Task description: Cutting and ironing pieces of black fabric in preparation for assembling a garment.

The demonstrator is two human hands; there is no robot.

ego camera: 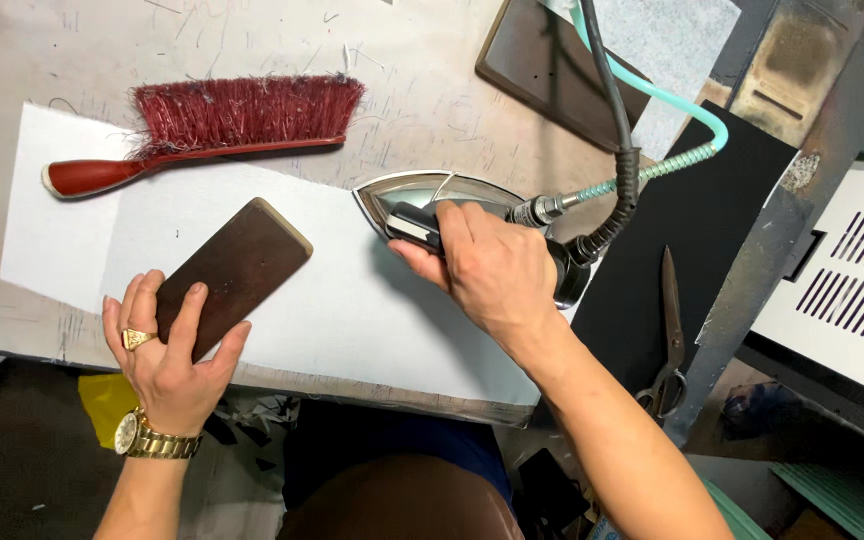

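Note:
My right hand (492,268) grips the black handle of a steam iron (422,190), whose shiny metal point faces left and rests on a white piece of fabric (352,310). A black cable and a pale green hose (672,105) run from the iron's back toward the upper right. My left hand (167,355), with a gold ring and a gold watch, presses its fingers on the near end of a dark wooden block (242,265) lying flat on the same fabric.
A red hand brush (212,125) lies at the back left of the worn table. A dark pad (542,60) sits at the top. Scissors (670,340) hang by a black sheet at right, beside a white vented box (852,280).

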